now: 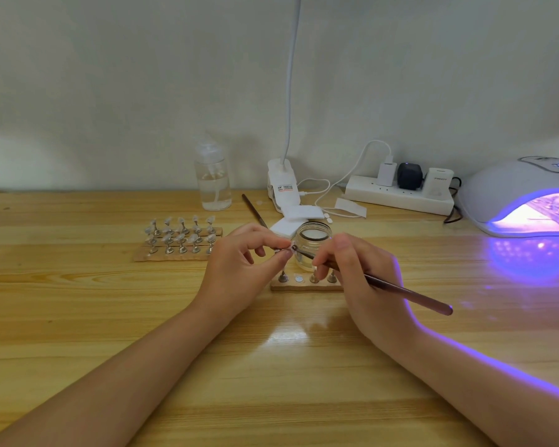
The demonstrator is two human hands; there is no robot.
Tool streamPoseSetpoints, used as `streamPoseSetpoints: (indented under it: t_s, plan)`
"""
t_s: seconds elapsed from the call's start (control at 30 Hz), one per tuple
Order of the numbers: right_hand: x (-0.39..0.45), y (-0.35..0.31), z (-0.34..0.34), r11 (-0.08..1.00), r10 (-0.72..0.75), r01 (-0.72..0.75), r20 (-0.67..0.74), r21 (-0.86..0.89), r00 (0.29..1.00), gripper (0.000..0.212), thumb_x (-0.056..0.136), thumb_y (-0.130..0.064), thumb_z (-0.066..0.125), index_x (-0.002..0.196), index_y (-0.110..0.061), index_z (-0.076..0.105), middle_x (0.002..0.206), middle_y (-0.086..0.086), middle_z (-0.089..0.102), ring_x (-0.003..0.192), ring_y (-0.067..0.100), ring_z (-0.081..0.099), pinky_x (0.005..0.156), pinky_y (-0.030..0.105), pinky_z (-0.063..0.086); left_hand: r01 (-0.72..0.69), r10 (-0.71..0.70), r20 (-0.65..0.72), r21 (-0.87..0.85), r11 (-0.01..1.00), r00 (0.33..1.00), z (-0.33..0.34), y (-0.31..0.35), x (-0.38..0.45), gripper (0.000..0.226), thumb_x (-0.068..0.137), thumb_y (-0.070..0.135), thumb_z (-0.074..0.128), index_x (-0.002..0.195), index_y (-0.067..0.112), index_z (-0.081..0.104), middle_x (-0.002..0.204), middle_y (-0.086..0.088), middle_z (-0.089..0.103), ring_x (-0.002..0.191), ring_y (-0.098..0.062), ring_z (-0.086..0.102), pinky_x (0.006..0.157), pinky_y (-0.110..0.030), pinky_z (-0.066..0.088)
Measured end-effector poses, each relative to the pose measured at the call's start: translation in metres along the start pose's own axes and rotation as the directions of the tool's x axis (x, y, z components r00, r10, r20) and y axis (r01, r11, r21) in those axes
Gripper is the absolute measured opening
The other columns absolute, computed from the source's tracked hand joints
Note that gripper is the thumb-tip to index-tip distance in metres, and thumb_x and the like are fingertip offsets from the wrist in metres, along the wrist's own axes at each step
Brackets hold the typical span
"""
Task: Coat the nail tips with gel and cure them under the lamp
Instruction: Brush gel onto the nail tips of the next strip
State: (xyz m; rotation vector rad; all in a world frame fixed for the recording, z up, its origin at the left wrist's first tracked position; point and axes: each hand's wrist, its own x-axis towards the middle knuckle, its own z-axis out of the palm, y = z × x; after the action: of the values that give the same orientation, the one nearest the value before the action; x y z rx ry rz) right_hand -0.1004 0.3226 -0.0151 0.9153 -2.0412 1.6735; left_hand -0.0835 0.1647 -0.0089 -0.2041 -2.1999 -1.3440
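Observation:
My left hand [239, 269] pinches a small metal nail-tip stand [283, 251] between thumb and fingers, above the table's middle. My right hand [359, 279] grips a slim brown gel brush [400, 290], its tip touching the nail tip on that stand. Just behind stands an open glass gel jar [313, 240]. Below my hands lies a short wooden holder [304, 285] with three stands and one bare magnet spot. A wider wooden holder [178, 243] with several nail tips on stands sits to the left. The white curing lamp [526, 195] glows purple at the right.
A clear pump bottle [213, 182] stands at the back. Near it lie a second brush [254, 209], white cotton pads [299, 216], a white clip lamp base [283, 183] and a power strip [397, 193] with chargers and cables. The wooden table [271, 382] meets a white wall.

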Motion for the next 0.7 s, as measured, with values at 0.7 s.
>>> streamPoseSetpoints:
  t_s: [0.7]
  plan:
    - [0.0009, -0.0021, -0.0003, 0.996, -0.007, 0.007, 0.000, 0.085, 1.000, 0.039, 0.091, -0.030, 0.033, 0.068, -0.011, 0.059, 0.061, 0.005, 0.060, 0.053, -0.002, 0.051, 0.056, 0.006, 0.034, -0.032, 0.032, 0.006, -0.008, 0.999, 0.999, -0.0008, -0.0028, 0.0009, 0.022, 0.073, 0.011, 0.073, 0.074, 0.032, 0.067, 0.078, 0.007, 0.066, 0.069, -0.007, 0.051, 0.059, -0.022, 0.038]
